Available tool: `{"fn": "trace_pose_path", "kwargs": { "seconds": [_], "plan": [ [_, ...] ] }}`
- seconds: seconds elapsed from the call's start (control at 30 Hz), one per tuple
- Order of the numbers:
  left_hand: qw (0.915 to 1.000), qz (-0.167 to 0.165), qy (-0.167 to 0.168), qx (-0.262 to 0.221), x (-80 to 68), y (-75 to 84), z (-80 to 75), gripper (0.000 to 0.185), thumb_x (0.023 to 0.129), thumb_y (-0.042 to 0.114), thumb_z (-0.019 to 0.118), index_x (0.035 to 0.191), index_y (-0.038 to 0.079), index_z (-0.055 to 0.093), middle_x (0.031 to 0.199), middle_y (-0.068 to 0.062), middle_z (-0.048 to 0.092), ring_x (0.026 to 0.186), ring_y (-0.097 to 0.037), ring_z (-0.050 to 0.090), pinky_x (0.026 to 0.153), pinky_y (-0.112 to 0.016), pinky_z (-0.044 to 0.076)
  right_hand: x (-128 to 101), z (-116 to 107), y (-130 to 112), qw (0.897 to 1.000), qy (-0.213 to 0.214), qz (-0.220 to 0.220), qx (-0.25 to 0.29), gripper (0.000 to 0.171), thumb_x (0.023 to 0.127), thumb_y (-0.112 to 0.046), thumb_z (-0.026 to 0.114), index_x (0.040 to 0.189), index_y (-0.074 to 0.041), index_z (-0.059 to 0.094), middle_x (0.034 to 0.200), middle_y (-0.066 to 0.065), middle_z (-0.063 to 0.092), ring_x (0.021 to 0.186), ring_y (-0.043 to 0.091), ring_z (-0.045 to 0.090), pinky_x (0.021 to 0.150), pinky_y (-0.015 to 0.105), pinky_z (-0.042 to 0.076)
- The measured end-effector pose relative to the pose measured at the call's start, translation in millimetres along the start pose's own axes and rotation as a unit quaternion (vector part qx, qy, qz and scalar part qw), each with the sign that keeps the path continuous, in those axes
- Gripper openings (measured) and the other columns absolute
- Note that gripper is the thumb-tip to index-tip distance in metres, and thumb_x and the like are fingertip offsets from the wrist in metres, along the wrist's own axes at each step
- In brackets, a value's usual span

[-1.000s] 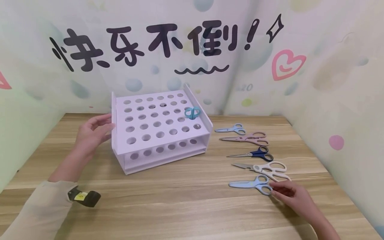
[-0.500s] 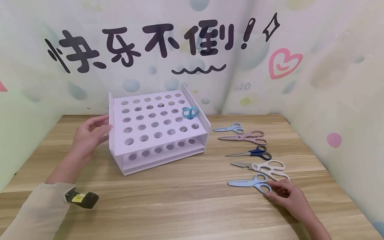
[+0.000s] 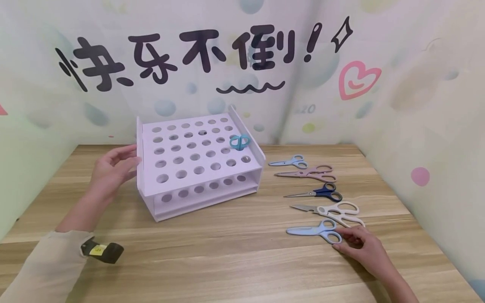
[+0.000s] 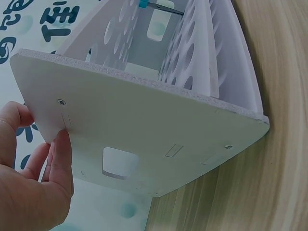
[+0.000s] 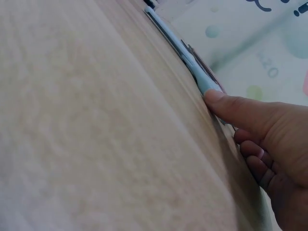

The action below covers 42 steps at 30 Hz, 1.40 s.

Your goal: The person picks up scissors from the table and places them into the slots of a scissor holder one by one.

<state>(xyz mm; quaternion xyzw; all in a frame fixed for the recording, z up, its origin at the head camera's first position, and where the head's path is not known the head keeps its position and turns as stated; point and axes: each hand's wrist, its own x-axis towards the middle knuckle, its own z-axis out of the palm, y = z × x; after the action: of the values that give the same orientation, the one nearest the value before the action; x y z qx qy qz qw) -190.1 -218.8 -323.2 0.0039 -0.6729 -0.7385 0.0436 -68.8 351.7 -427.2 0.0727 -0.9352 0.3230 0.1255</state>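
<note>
On the left, the left hand (image 3: 110, 168) rests on the left side wall of the white rack (image 3: 188, 166). Its fingers are loose and bent a little. In the left wrist view, a fingertip touches the flat outer face and the hand does not wrap round the wall.

The rack stands near the back of the wooden table (image 3: 212, 252). It has rows of round holes on top. Close to its right wall, the teal scissors (image 3: 239, 146) stand in a hole with their two loops up.

Right of the rack, five scissors lie flat in a line coming toward the person: the small blue scissors (image 3: 289, 162) at the back, then the pink scissors (image 3: 305, 173), the dark blue scissors (image 3: 323, 192), the white scissors (image 3: 322, 211), and the near blue scissors (image 3: 314, 231) in front. They all point left, with their loops on the right.

The near blue scissors lie on the table, left of the right hand (image 3: 363, 250), pointing away from it. Their long way runs side to side. The rack is to their left and farther back. The right hand is much nearer to them than the left. Its thumb and pointing finger pinch the near loop, but I cannot tell how tightly.
</note>
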Motion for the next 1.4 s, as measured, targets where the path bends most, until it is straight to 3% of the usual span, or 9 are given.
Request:
{"fn": "trace_pose_path", "kwargs": {
  "seconds": [0.4,0.9,1.2,1.4],
  "plan": [
    [0.9999,-0.005,0.003,0.016,-0.2,0.8,-2.2,0.031,0.084,0.013,0.067,0.112,0.016,0.055,0.104,0.001,0.048,0.085,-0.004,0.054,0.068,-0.015,0.054,4,-2,-1,0.999,-0.011,-0.005,0.034,0.031,0.065,-0.006,0.081,0.093,-0.003,0.068,0.079,-0.003,0.058,0.067,0.003,0.051,0.054,0.015,0.047],
    [0.9999,0.005,-0.011,-0.006,1.9,1.0,-0.8,0.031,0.083,0.01,0.067,0.112,0.012,0.055,0.103,-0.001,0.05,0.084,-0.003,0.056,0.069,-0.016,0.054,16,-18,-7,0.991,-0.091,0.035,0.089,0.032,0.069,-0.003,0.077,0.096,0.006,0.063,0.076,0.003,0.062,0.066,0.004,0.058,0.055,0.019,0.053],
    [0.9999,-0.001,-0.007,0.009,2.2,2.1,-1.5,0.031,0.083,0.011,0.068,0.11,0.015,0.055,0.102,-0.001,0.049,0.083,-0.004,0.055,0.069,-0.016,0.054,20,-24,-15,0.987,-0.1,0.041,0.119,0.035,0.072,0.001,0.075,0.101,0.011,0.059,0.077,0.004,0.062,0.066,0.006,0.06,0.055,0.021,0.055],
    [0.9998,-0.007,-0.004,0.017,1.3,3.0,-1.9,0.03,0.083,0.012,0.068,0.109,0.016,0.054,0.102,0.0,0.048,0.083,-0.004,0.055,0.068,-0.016,0.054,24,-28,-18,0.982,-0.078,0.008,0.171,0.034,0.071,0.011,0.07,0.101,0.017,0.055,0.077,0.004,0.064,0.068,0.008,0.063,0.058,0.02,0.056]
  ]
}}
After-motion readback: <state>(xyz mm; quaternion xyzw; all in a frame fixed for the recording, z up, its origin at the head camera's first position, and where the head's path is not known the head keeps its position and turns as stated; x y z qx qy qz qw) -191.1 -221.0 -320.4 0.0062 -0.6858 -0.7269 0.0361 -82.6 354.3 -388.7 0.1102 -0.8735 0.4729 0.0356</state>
